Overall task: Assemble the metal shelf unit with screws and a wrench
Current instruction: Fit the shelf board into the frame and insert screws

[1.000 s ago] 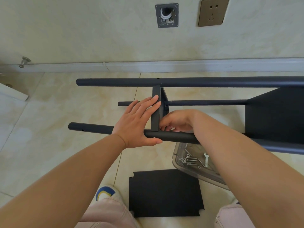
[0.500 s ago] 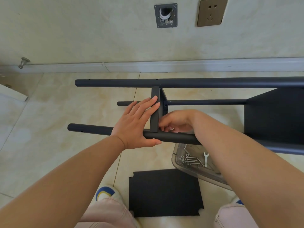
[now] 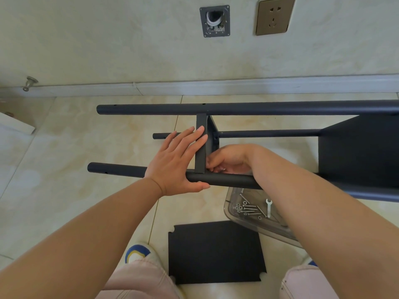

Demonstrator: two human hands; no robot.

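Right hand (image 3: 228, 161) fingertips hidden behind shelf panel (image 3: 201, 147)

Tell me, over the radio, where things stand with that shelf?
Left hand flat, bracing shelf panel and front pole. Right hand curled at the joint; contents hidden. Wrench unused in tray.

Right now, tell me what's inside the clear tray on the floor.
The clear tray holds loose screws, a few nuts and a small wrench. The right forearm covers its right part, so anything there is hidden.
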